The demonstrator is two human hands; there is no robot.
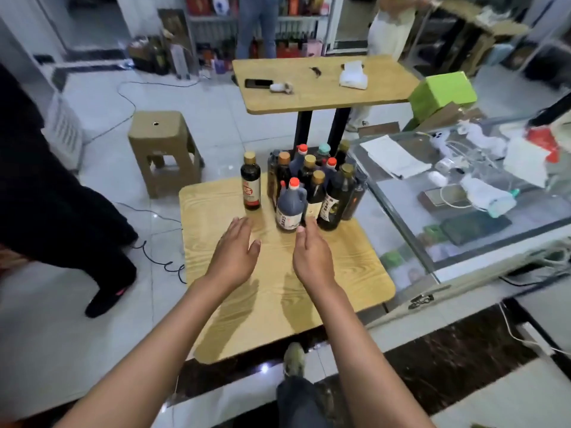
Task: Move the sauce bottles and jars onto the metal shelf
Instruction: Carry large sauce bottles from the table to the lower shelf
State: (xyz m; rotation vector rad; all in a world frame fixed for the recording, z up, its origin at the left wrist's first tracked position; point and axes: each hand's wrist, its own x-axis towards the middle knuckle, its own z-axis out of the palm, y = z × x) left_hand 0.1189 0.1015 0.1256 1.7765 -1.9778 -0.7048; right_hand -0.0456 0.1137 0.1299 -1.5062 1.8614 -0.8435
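Several dark sauce bottles stand clustered at the far right of a wooden table (278, 304). In front is a squat jug with a red cap (289, 208); beside it stands a tall dark bottle with a gold cap (335, 200). One gold-capped bottle with a red label (251, 183) stands apart to the left. My left hand (235, 248) hovers open above the table, just short of the lone bottle. My right hand (310, 251) is open too, its fingertips close to the red-capped jug's base. A metal shelf (259, 20) with goods stands at the far back.
A glass counter (463, 211) with papers, cables and a phone runs along the right. A second wooden table (324, 84) stands behind, a tan stool (162, 143) to the left. A person in black stands at the left, others at the back. Cables lie on the floor.
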